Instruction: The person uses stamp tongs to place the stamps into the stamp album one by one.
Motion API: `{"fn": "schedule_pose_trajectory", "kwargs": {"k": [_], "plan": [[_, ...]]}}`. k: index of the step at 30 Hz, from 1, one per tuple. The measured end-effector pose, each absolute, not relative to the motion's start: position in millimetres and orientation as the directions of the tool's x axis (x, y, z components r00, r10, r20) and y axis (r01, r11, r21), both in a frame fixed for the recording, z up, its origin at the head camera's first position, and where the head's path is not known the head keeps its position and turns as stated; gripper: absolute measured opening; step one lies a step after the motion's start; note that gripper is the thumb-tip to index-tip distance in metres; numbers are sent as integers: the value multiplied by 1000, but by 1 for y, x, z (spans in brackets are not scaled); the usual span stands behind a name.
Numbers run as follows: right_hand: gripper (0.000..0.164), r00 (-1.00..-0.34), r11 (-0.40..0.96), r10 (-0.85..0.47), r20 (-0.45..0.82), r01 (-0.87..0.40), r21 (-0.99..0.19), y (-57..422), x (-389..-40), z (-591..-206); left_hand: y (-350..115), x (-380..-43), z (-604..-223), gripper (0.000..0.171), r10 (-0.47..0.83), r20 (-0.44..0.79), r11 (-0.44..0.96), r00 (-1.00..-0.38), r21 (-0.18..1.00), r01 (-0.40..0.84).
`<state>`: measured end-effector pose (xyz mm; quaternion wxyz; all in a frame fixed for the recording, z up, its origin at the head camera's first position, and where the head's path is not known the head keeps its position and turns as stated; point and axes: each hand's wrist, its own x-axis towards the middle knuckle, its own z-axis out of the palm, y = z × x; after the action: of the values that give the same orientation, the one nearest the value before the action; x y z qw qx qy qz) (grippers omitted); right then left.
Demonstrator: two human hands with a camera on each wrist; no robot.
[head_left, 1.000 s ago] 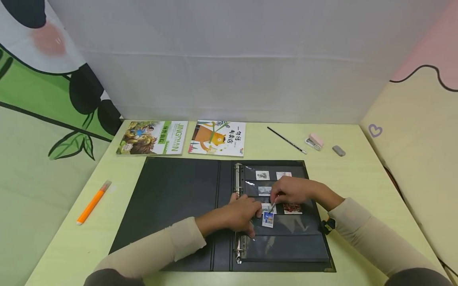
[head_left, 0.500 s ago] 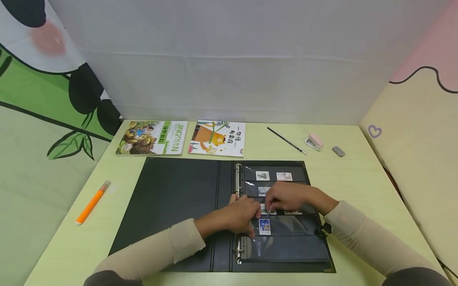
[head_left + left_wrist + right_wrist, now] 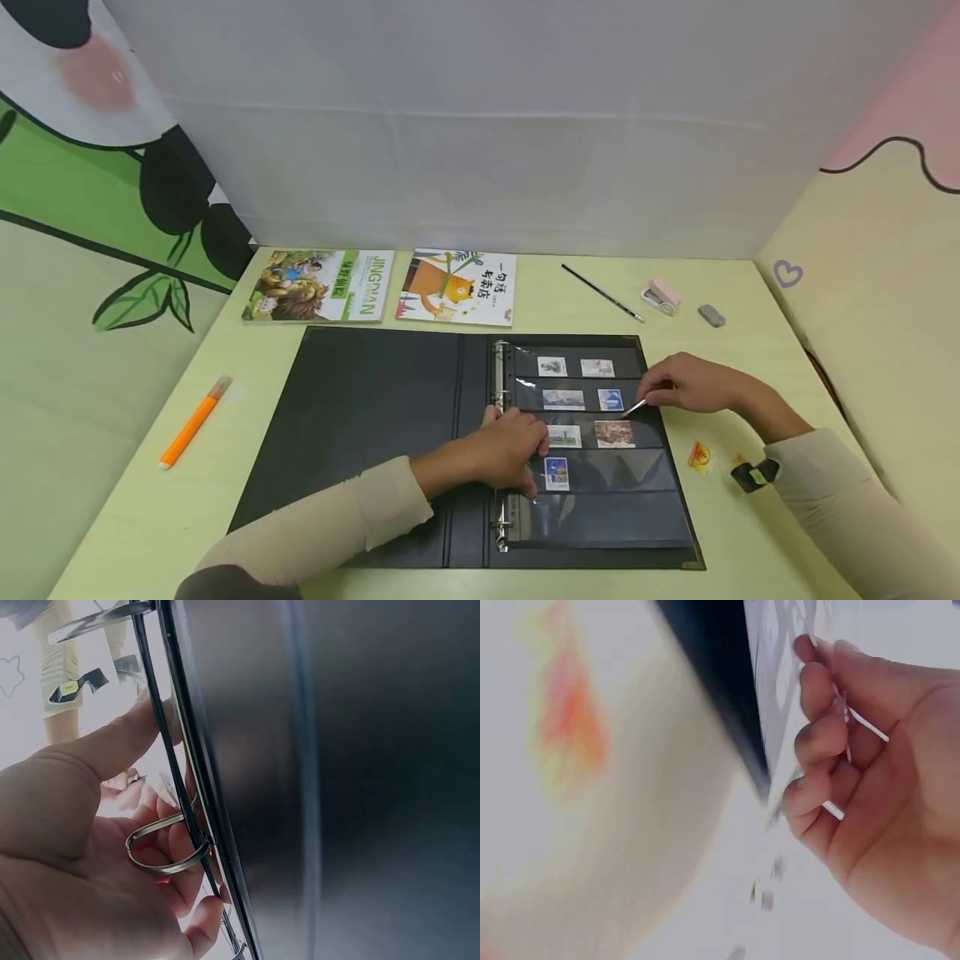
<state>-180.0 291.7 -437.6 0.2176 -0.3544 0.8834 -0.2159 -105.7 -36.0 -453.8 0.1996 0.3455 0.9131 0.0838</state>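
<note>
A black ring binder [image 3: 382, 417] lies spread on the table, with a clear-pocketed stamp page [image 3: 607, 521] on its right side. Several stamps sit in the page's upper rows; a blue stamp [image 3: 557, 473] stands in the fourth row. My left hand [image 3: 506, 448] rests on the page's inner edge by the metal rings [image 3: 166, 844], its fingers loosely bent around a ring in the left wrist view. At the page's right edge, my right hand [image 3: 693, 383] pinches slim metal tweezers [image 3: 634, 407], the tips close to another blue stamp [image 3: 611, 400] in the second row.
Two picture books [image 3: 318, 286] lie behind the binder. A pencil [image 3: 602, 292], a pink stapler [image 3: 661, 296] and a grey eraser [image 3: 711, 315] are at the back right. An orange marker [image 3: 195, 423] lies left; an orange-yellow wrapped piece [image 3: 699, 456] lies right of the binder.
The tweezers first slid the blue stamp down and left into the fourth row. Then my right hand moved right and away from it, uncovering more stamps. My left hand stayed put.
</note>
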Motion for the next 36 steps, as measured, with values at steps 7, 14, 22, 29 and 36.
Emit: {"fn": "schedule_pose_trajectory", "kwargs": {"k": [7,14,22,29,36], "plan": [[14,-754,744,-592,-285,-375,-553,358,-160,-435,-36,-106,-451,47,662,-321,750,-678,300,590],[14,-766,750,-555,-326,-290,-595,392,-138,-435,-34,-104,-449,47,651,-316,759,-690,272,591],[13,-732,704,-579,-359,-227,-673,394,-133,-453,-34,-105,-451,47,648,-319,761,-691,263,593],[10,-781,731,-564,-269,-320,-603,385,-139,-445,-33,-105,-451,47,651,-317,759,-690,254,600],[9,-787,683,-601,-141,-414,-601,356,-155,-433,-33,-105,-450,47,649,-317,761,-692,257,596]]}}
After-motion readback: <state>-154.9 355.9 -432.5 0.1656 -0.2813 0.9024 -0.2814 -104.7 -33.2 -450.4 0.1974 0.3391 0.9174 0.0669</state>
